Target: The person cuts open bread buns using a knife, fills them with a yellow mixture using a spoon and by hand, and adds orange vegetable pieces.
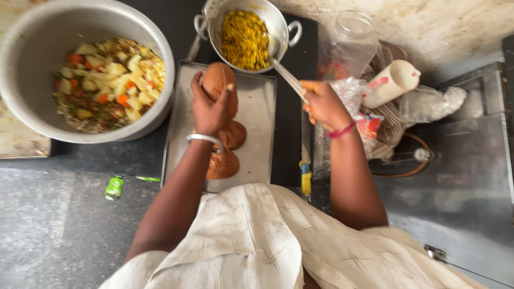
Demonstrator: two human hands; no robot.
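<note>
Three brown flatbreads (227, 134) on one tray (257, 112); two hands (211, 109) working.
</note>
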